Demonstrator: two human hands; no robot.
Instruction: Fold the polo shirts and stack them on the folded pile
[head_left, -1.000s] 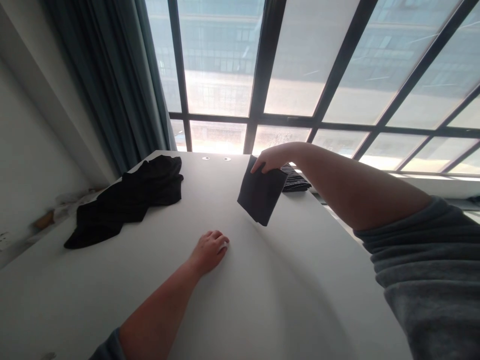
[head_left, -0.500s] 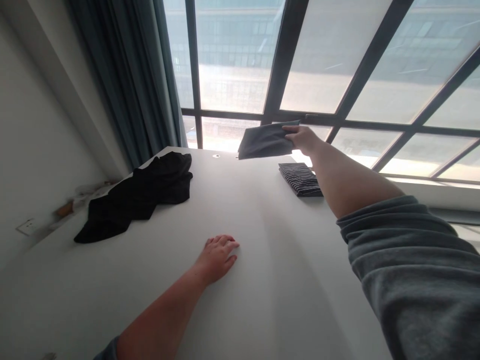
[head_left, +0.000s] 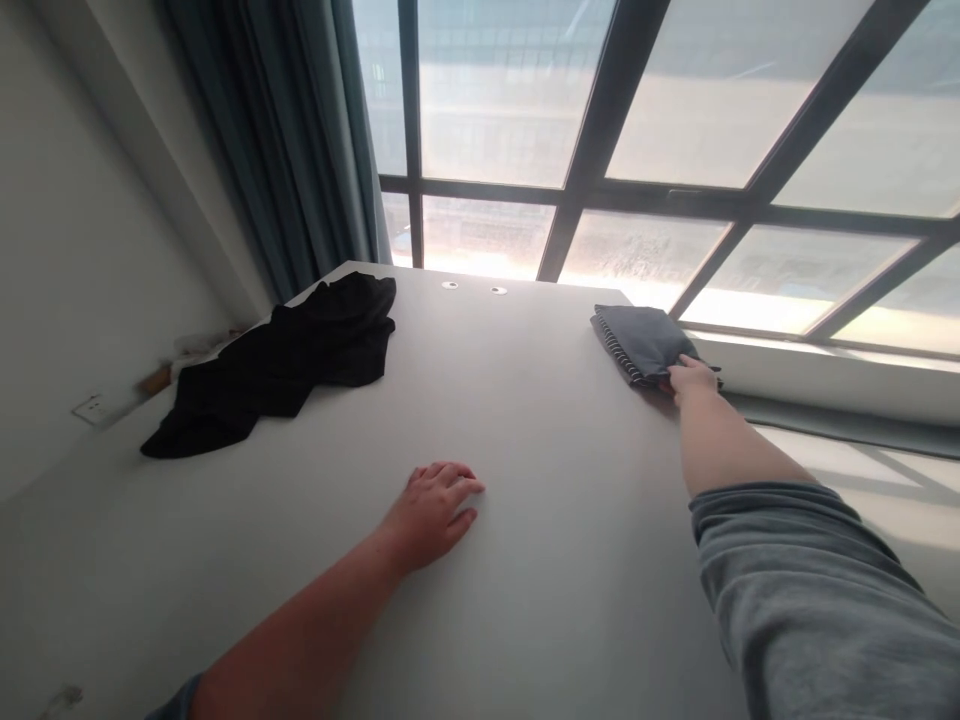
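At the right side of the white table (head_left: 517,420), a folded grey garment (head_left: 641,338) lies on top of a folded black garment with white stripes (head_left: 613,350). Only the striped one's left edge shows beneath the grey cloth. My right hand (head_left: 691,378) grips the near right corner of the grey garment, thumb and fingers closed on it. My left hand (head_left: 435,515) rests on the tabletop near the middle, fingers loosely spread, holding nothing. Toward the back left, a black garment (head_left: 300,350) lies spread and rumpled, apart from both hands.
Two small round cable holes (head_left: 499,291) sit near the table's far edge. Behind stand a large framed window (head_left: 495,235) and a dark blue-green curtain (head_left: 300,130). A wall with a power socket (head_left: 91,408) is on the left.
My right hand has brought the grey garment down and to the right, from the air onto the striped one. My left hand has stayed on the table. The view has shifted slightly.
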